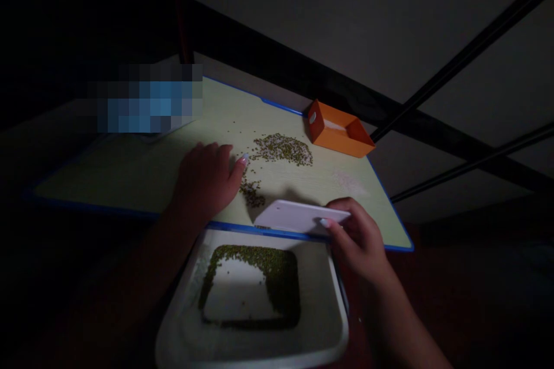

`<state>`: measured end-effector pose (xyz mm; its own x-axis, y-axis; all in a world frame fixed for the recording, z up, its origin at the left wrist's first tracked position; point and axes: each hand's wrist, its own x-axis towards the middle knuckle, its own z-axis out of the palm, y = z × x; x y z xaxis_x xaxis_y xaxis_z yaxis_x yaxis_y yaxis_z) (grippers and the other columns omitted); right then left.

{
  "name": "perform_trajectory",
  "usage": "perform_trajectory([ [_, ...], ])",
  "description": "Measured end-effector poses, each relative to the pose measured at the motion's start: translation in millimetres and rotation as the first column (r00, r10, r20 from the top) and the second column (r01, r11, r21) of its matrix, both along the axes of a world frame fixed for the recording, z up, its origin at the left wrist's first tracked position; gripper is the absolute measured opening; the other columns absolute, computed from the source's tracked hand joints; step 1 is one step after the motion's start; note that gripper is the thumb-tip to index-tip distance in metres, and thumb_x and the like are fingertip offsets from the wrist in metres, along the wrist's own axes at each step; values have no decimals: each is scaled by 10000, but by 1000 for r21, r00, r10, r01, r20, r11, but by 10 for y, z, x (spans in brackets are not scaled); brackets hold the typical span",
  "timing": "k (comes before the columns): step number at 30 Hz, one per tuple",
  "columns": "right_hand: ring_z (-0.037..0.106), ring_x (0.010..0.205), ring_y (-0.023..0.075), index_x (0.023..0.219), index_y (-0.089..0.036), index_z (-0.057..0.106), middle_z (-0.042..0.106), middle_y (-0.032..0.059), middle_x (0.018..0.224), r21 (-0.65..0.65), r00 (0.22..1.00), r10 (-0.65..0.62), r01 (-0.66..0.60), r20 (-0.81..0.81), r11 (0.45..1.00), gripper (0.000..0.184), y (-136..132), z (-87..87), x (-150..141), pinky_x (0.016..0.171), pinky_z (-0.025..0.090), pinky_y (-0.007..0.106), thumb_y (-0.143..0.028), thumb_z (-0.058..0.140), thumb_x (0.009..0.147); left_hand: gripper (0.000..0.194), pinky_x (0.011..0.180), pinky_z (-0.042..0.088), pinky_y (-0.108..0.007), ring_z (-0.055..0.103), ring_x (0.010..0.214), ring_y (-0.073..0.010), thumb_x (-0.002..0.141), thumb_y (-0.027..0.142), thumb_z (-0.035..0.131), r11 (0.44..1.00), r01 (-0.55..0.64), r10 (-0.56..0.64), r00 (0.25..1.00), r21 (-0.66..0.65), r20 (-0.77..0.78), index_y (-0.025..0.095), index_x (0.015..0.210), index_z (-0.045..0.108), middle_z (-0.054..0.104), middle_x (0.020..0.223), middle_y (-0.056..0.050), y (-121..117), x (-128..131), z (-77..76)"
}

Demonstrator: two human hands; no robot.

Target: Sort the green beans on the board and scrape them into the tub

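Observation:
My right hand [361, 236] grips a flat white plate-like scraper [298, 216] by its right end, thumb on the near face. The scraper stands tilted at the table's near blue edge. My left hand [208, 176] lies palm down on the table, thumb stretched out and holding nothing visible; its fingertips are partly hidden. Beside its thumb are small green beans [251, 190], which look like mung beans. A larger bean pile [283, 150], mixed with pale bits, lies further back. Below the edge, a white tub [337, 305] holds more green beans [281, 277] around its bottom.
An orange open box [340, 141] sits at the table's back right, with something pale inside. Pinkish powder [348, 181] is scattered near it. A blurred-out bluish patch [151, 106] covers the back left. The pale table [142, 176] has a blue rim; the surroundings are dark.

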<state>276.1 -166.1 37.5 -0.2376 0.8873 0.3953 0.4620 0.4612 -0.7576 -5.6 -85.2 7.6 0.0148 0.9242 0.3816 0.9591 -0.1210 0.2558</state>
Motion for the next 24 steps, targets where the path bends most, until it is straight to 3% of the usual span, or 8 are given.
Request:
perform_trajectory([
  [5,464,542,107,904,-229,597,538,-55,666,-299,977,-92,30,-195,954,301,218,44,-142,455,340,198,-467,773,851,546,1013,465,-516,638,1086,-334,994,462,299,1000,1,-1,1000,3,0,109,1193,665,712,1106,-193,-9,9,15],
  [10,446,537,102,870,-223,587,514,-59,649,-328,973,-72,-4,-220,945,346,237,22,-135,449,326,195,-504,786,828,565,1048,452,-519,632,1128,-344,990,461,302,999,-14,14,1000,-37,5,94,1228,660,708,1150,-201,-19,22,50],
  [13,516,545,108,855,-220,619,574,-44,664,-199,991,-11,-16,-132,980,245,127,15,-64,456,390,194,-424,754,876,581,1056,449,-517,637,1122,-338,991,466,286,999,-5,6,1000,-48,1,96,1241,658,710,1160,-199,-21,16,65],
  [16,625,572,123,871,-228,649,681,-23,700,59,999,35,-35,-2,998,93,-38,42,-3,483,479,202,-284,702,923,601,1060,446,-508,637,1112,-334,990,472,269,999,5,-5,1000,-45,1,88,1242,657,711,1153,-201,-18,4,56],
  [17,675,607,132,900,-234,660,725,-14,735,149,998,51,-57,46,987,39,-99,58,7,522,526,211,-226,680,933,601,1054,449,-502,636,1108,-331,989,475,266,999,3,-3,1000,-40,2,93,1239,658,712,1147,-197,-15,0,48],
  [19,774,771,170,1006,-239,682,805,22,868,303,982,106,-150,158,941,136,-222,93,9,694,634,273,-135,619,943,589,1035,459,-489,634,1095,-324,985,482,272,1000,-5,5,1000,-29,7,113,1227,662,714,1131,-184,-9,-7,33],
  [21,804,906,202,1114,-225,685,833,59,988,398,948,134,-246,289,884,231,-328,120,-17,821,671,347,-108,566,956,571,1020,465,-483,633,1085,-318,978,483,287,1000,-2,3,1000,-24,17,131,1219,665,714,1122,-174,-1,-12,24],
  [24,809,964,204,1157,-200,692,836,75,1052,479,895,93,-319,437,818,235,-418,118,-90,840,693,363,-136,525,1005,563,1026,461,-495,630,1092,-322,970,479,300,1000,6,-4,999,-28,45,135,1226,666,712,1116,-172,10,-16,23],
])
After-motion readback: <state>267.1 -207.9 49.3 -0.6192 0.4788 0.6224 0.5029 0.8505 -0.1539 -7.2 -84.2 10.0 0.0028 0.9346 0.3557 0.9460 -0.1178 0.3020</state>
